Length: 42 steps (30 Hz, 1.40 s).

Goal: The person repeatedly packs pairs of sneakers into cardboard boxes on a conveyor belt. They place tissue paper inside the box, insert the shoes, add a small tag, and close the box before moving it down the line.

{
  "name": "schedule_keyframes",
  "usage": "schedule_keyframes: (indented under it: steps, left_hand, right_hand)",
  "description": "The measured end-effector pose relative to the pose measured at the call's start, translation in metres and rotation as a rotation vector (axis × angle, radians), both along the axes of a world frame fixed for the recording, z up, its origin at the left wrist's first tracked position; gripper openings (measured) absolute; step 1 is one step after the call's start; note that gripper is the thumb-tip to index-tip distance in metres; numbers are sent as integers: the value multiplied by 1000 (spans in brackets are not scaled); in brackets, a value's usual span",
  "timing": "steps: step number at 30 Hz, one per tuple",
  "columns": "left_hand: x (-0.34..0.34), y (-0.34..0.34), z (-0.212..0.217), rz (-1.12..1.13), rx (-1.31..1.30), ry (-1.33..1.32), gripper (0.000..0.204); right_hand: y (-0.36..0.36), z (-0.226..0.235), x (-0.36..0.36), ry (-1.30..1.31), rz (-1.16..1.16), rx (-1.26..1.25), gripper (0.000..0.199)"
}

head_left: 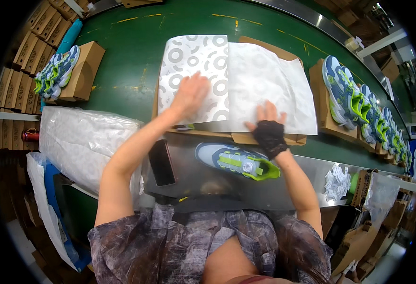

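The tissue paper [245, 80] is pressed flat over the open box [269, 138] on the belt [132, 42] by the left hand [190, 93] and gloved right hand [268, 127], both spread open, nothing gripped, apparently to smooth it.

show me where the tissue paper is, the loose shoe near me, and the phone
tissue paper [264, 80], head view, on its plain white right half
loose shoe [236, 162], head view, on the lime strap at midfoot
phone [162, 162], head view, on the middle of its dark screen
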<state>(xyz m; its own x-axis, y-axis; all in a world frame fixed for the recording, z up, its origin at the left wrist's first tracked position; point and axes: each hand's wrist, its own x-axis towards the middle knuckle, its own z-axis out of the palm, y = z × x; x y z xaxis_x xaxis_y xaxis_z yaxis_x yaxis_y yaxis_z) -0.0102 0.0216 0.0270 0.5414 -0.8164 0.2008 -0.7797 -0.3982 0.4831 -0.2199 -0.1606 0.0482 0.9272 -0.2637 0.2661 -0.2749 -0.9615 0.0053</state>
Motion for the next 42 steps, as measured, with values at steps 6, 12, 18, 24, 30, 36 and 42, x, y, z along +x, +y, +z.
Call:
schedule_keyframes:
  steps: [6,12,18,24,30,36,42]
  left_hand:
    - [-37,-42,1,-138,755,-223,81]
    - [-9,-7,-28,-42,812,-366,85]
    - [-26,25,15,9,228,327,47]
    - [-139,62,61,-346,106,71,75]
    - [-126,87,76,-24,-197,829,67]
    - [-27,53,76,498,-770,1302,61]
    - [24,-14,-43,560,-506,1576,80]
  right_hand:
    - [-34,-6,-95,213,-27,582,37]
    - [-22,9,-152,-436,-390,652,22]
    - [1,-78,-180,-131,-481,1455,41]
    - [36,-25,-134,106,-102,1934,42]
    - [57,69,-65,-9,-30,2049,37]
    - [78,33,-39,370,-28,2187,37]
    - [58,-33,-29,-150,-563,2440,38]
